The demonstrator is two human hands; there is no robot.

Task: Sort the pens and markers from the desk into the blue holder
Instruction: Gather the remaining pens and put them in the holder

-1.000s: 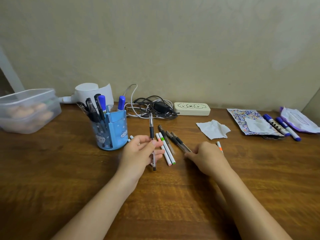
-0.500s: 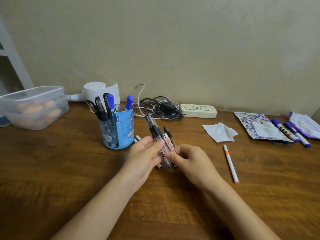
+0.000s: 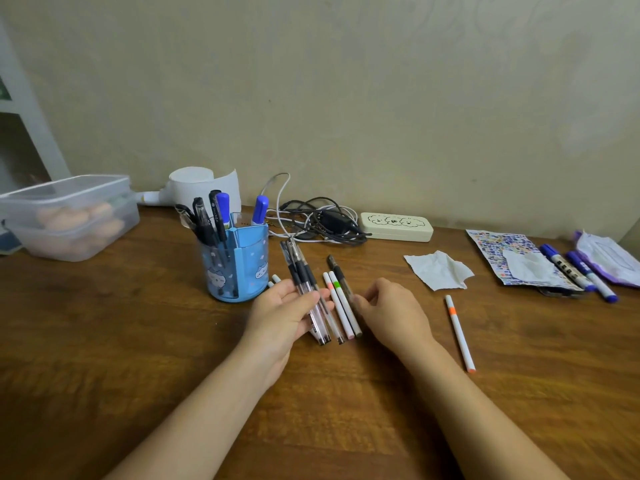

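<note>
two bare forearms reaching in from the lower edge, no sleeves in sight, left hand (image 3: 282,311) and right hand (image 3: 393,315) without rings, watches or bracelets, short plain nails

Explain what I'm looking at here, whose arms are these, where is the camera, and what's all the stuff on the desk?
There is no machine here. A person wears a camera on their head, looking down at their own two bare arms over a wooden desk.

The left hand holds a bunch of clear pens. The right hand touches a dark pen lying beside two white markers.

The blue holder already has pens and blue-capped markers standing in it. An orange-banded marker lies alone to the right, with two blue markers further off. Behind are tangled cables, a cream case, a crumpled tissue and a plastic box.
</note>
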